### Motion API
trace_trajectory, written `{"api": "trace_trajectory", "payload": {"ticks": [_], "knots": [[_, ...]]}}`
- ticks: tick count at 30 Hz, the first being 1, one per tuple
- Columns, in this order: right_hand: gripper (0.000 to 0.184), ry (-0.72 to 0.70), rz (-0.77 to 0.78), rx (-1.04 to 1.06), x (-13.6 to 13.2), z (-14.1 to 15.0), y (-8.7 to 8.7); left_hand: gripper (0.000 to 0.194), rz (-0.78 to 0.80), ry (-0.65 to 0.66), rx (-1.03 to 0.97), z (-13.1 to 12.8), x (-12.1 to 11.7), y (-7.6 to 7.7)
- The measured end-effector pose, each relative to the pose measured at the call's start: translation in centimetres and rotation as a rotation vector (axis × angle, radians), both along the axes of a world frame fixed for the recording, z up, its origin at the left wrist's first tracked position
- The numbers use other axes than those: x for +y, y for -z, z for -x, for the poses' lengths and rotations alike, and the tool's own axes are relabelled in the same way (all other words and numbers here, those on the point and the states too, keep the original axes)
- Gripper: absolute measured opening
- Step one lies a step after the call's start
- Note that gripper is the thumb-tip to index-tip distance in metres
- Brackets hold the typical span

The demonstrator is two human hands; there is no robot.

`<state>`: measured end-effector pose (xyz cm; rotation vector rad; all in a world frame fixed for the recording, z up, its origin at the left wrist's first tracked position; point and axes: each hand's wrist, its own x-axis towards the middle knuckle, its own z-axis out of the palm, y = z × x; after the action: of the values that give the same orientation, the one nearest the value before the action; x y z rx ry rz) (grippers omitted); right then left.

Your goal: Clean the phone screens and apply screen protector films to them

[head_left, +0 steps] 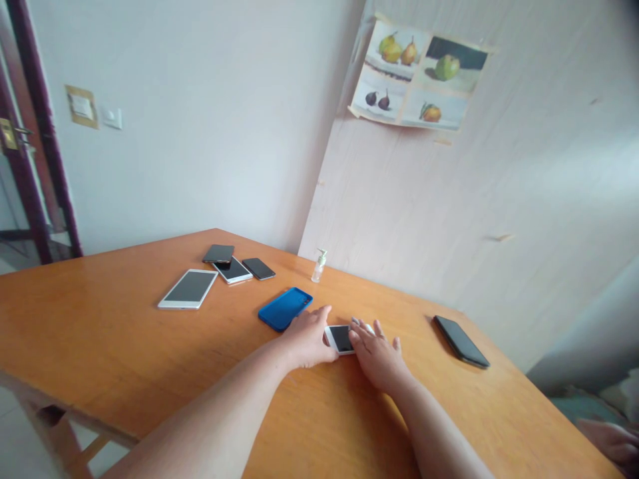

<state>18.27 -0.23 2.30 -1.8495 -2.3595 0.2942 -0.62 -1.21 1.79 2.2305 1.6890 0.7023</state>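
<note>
A white smartphone (341, 338) with a dark screen lies flat on the table in front of me. My left hand (310, 338) grips its left end, thumb on the near edge and fingers at the far edge. Over the phone's right part my right hand (378, 352) lies palm down, fingers stretched and somewhat spread. Something white shows by those fingers; I cannot tell whether it is the phone's end or a thin wipe. Just beyond my left hand is a blue phone case (285, 309), its hollow side up.
On the wooden table (100, 346) a white tablet (190, 290), a white phone (233, 269) and two dark phones (218, 253) lie at the left. A small pump bottle (319, 266) stands near the back edge. Another black phone (460, 341) is at right. Someone's hand (612, 439) shows lower right.
</note>
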Motion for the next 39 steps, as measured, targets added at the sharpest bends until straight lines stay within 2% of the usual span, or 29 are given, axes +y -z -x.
{"api": "trace_trajectory", "payload": {"ticks": [2,4,6,10,12,14,18,20,22,26,28,30,35,37,39], "knots": [[0.055,-0.189,0.012,0.054,-1.3,1.2,-0.3,0.087,-0.019,0.004,-0.001,0.1,0.1,0.2],[0.055,-0.295,0.021,0.083,-2.1,2.0,-0.5,0.083,-0.024,0.004,-0.003,0.1,0.1,0.3],[0.055,-0.246,0.021,0.059,-2.0,1.8,-0.7,0.084,-0.024,0.007,-0.003,0.1,0.1,0.2],[0.053,0.068,0.012,-0.042,-0.1,-0.5,-0.6,0.091,-0.002,0.01,0.015,0.1,0.0,0.0],[0.052,0.139,0.009,-0.072,0.3,-1.1,-0.5,0.091,0.008,0.015,0.026,0.1,-0.1,-0.2],[0.051,0.085,0.005,-0.079,-0.1,-0.9,-0.5,0.087,0.006,0.029,0.027,0.2,0.0,-0.3],[0.052,-0.22,0.016,-0.023,-2.4,0.9,-0.8,0.073,-0.014,0.046,0.003,0.3,0.1,-0.2],[0.054,-0.304,0.031,-0.002,-3.1,1.4,-1.1,0.069,-0.025,0.044,-0.012,0.4,0.2,0.0],[0.053,-0.284,0.027,-0.029,-3.0,1.1,-1.2,0.067,-0.029,0.051,-0.028,0.4,0.3,0.2],[0.049,-0.005,-0.011,-0.15,-1.8,-0.6,-1.4,0.065,-0.03,0.056,-0.035,0.5,0.4,0.4],[0.049,0.065,-0.015,-0.163,-1.5,-0.9,-1.5,0.061,-0.033,0.059,-0.025,0.5,0.5,0.4],[0.049,0.011,-0.028,-0.129,-1.9,-0.5,-1.5,0.056,-0.03,0.071,-0.022,0.5,0.5,0.4],[0.048,-0.342,-0.059,-0.004,-3.8,1.0,-1.6,0.046,-0.027,0.076,-0.037,0.6,0.6,0.3],[0.047,-0.343,-0.059,-0.012,-3.8,0.8,-1.7,0.047,-0.023,0.082,-0.036,0.7,0.7,0.3],[0.046,-0.221,-0.054,-0.055,-3.1,0.0,-1.9,0.05,-0.02,0.095,-0.025,0.9,0.7,0.3]]}}
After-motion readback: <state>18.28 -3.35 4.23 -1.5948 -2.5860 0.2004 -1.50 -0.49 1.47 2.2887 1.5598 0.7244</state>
